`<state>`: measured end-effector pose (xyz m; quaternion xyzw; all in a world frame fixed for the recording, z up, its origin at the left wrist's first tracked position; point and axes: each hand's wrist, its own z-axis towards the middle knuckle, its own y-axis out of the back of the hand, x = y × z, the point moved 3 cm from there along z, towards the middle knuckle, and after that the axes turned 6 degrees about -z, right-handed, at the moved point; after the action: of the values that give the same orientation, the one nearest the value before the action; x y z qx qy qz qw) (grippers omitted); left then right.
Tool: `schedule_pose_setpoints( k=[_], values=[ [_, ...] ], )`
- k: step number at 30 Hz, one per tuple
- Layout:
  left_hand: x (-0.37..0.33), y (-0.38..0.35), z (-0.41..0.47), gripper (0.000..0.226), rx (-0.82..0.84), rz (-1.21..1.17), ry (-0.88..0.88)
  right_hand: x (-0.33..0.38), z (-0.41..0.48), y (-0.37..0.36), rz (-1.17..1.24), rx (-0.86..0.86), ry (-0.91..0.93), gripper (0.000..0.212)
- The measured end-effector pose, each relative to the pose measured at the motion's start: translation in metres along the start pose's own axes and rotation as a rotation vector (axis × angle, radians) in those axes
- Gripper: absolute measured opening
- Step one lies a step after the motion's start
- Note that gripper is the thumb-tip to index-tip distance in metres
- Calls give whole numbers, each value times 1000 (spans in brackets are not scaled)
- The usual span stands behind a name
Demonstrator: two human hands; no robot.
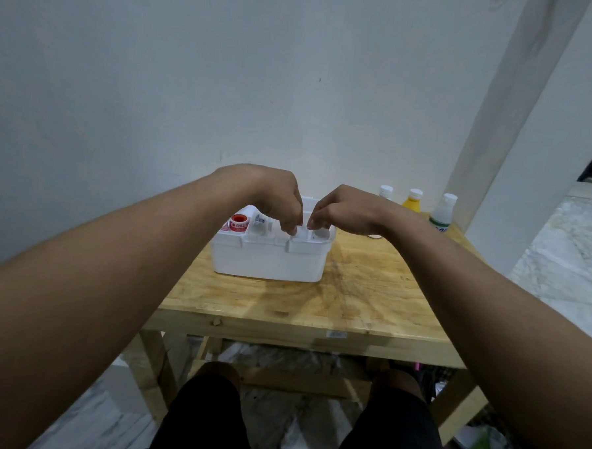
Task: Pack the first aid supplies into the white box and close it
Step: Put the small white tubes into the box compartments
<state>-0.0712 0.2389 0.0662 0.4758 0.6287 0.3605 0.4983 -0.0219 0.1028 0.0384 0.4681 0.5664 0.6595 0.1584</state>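
The white box point(268, 260) stands open in the middle of the wooden table point(369, 297). Inside at its left end sit a red-capped roll point(239, 222) and a small white bottle point(259, 222). My left hand point(282, 203) and my right hand point(336, 211) meet over the box's right half, fingertips pinching a small white item point(301, 230) at the rim. What that item is stays unclear. The box lid is hidden behind my hands.
Three bottles stand at the table's far right: a white-capped one point(386, 191), a yellow one point(413, 200) and a clear one with a green label point(443, 211). A white wall rises right behind the table. My knees are under the near edge.
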Motion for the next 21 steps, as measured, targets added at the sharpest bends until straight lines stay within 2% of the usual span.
schedule_pose_setpoints(
  k=[6,11,15,21],
  values=[
    [-3,-1,0,29,-6,-3,-6,-1,-1,1,17,5,-8,24],
    [-10,-1,-4,31,-14,5,-33,0,-5,4,20,-7,0,36],
    [-9,-1,-2,32,-18,23,-28,0,-7,5,30,-21,1,28],
    [-10,-3,-2,36,-15,42,-34,1,-7,6,30,-31,0,27]
  ],
)
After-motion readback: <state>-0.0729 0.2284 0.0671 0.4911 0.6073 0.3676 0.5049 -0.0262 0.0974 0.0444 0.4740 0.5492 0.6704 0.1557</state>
